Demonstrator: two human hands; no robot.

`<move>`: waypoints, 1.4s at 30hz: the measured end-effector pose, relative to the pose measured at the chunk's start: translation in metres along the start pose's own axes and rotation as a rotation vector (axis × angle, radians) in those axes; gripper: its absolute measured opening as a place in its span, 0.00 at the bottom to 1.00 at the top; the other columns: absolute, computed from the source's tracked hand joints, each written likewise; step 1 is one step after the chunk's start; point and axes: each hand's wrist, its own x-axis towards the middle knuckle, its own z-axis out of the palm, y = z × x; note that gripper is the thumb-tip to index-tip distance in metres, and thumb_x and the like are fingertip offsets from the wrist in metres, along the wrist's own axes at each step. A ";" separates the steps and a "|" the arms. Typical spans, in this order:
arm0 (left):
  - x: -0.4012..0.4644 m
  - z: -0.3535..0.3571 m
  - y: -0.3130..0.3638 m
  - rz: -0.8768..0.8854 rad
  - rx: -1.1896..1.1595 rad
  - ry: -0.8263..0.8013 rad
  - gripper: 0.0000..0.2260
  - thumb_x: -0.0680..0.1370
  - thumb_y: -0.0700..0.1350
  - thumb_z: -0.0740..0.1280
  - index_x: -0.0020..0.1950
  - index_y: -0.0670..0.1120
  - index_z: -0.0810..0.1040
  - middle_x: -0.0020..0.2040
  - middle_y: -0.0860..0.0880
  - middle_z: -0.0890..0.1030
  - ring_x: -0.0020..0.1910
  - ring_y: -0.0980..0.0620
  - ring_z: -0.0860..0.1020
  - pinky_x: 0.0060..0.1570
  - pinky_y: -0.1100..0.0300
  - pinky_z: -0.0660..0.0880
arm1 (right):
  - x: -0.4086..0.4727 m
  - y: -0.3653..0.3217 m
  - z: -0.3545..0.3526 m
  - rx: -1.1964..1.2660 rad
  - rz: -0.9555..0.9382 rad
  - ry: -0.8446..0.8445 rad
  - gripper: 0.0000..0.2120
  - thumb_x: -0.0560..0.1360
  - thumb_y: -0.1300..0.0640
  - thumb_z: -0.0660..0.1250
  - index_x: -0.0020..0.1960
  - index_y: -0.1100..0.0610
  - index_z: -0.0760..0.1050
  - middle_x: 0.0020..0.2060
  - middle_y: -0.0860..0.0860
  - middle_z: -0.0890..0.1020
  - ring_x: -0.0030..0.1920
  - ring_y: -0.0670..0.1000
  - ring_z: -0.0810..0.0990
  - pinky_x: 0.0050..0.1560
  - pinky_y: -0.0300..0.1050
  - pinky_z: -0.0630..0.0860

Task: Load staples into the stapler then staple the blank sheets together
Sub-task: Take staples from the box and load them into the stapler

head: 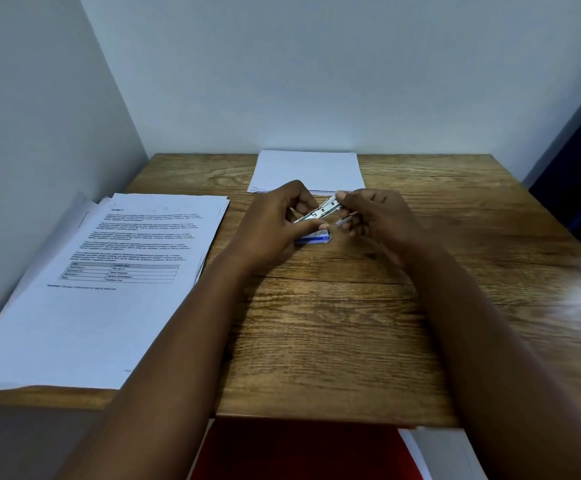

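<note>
Seemingly for loading, a small silver metal stapler (318, 212) is held above the wooden table (334, 323), pinched by the left hand (275, 220) and right hand (372, 216). A thin staple strip (344, 221) is held beneath the right fingers, beside the stapler; the blank white sheets (306, 169) lie behind.

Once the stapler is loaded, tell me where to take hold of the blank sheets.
Grip the blank sheets at a near corner, coming from the front. The stack lies flat against the back wall, so only its near edge is open to a hand, and the left hand and right hand work just before it.
</note>
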 end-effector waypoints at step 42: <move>-0.001 0.002 0.003 -0.172 -0.157 -0.141 0.05 0.71 0.44 0.77 0.42 0.50 0.83 0.34 0.58 0.82 0.34 0.63 0.77 0.36 0.69 0.72 | 0.000 0.008 0.001 -0.045 -0.020 0.181 0.19 0.73 0.51 0.73 0.47 0.70 0.80 0.37 0.61 0.79 0.31 0.47 0.74 0.33 0.38 0.72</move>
